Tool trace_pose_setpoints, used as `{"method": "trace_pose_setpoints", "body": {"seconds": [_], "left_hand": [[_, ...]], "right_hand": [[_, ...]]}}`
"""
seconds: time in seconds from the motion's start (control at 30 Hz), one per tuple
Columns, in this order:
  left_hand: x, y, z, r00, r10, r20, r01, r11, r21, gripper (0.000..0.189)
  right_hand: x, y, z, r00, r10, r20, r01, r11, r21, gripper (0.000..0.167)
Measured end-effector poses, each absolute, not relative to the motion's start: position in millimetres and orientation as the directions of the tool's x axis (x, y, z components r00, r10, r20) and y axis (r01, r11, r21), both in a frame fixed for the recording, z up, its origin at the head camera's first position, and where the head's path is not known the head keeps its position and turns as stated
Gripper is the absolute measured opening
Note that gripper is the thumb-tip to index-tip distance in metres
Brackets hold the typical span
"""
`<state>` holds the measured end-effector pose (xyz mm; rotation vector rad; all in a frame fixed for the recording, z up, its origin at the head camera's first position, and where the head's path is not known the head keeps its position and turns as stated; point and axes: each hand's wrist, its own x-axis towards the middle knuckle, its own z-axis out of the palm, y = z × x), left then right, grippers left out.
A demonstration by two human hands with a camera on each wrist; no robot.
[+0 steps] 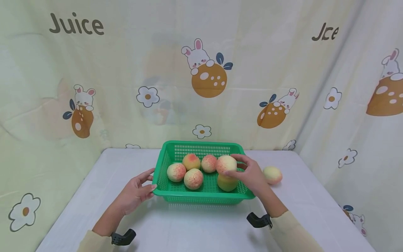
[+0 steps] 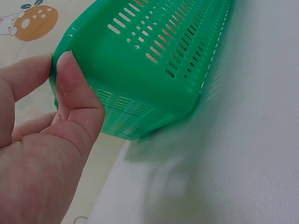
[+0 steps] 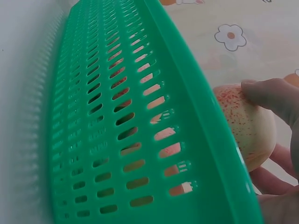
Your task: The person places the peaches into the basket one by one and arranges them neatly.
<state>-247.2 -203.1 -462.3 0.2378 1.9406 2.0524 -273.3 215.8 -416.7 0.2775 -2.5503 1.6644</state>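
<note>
A green plastic basket (image 1: 201, 198) with slotted walls holds several peaches, such as a speckled one (image 1: 193, 179) near its front wall. My left hand (image 1: 137, 190) grips the basket's left rim, thumb on the outer side in the left wrist view (image 2: 70, 74). My right hand (image 1: 253, 174) holds a pale, red-flecked peach (image 1: 226, 164) between thumb and fingers, inside the basket's right end. Directly below it in the head view shows a yellower peach (image 1: 227, 183), partly covered. From the right wrist, the held peach (image 3: 245, 126) shows beyond the basket's rim.
One more peach (image 1: 272, 175), pale yellow with a pink side, lies on the white table (image 1: 201, 227) to the right of the basket. A printed curtain (image 1: 151, 63) hangs behind the table and along its sides.
</note>
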Motion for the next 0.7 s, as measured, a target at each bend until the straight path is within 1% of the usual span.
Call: {"method": "trace_pose_setpoints", "body": {"seconds": [0.27, 0.53, 0.7], "left_hand": [[-246, -203, -462, -0.938, 0.337, -0.083, -0.103, -0.041, 0.994, 0.079], [-247, -204, -465, -0.940, 0.330, -0.088, -0.106, -0.037, 0.994, 0.080], [-249, -203, -465, -0.942, 0.321, -0.098, -0.117, -0.040, 0.992, 0.078]], "right_hand": [[-282, 211, -420, -0.980, -0.136, 0.143, -0.186, 0.400, -0.898, 0.069], [-290, 202, -423, -0.978, -0.166, 0.124, -0.187, 0.452, -0.872, 0.071], [-295, 195, -424, -0.971, -0.206, 0.118, -0.201, 0.445, -0.872, 0.067]]}}
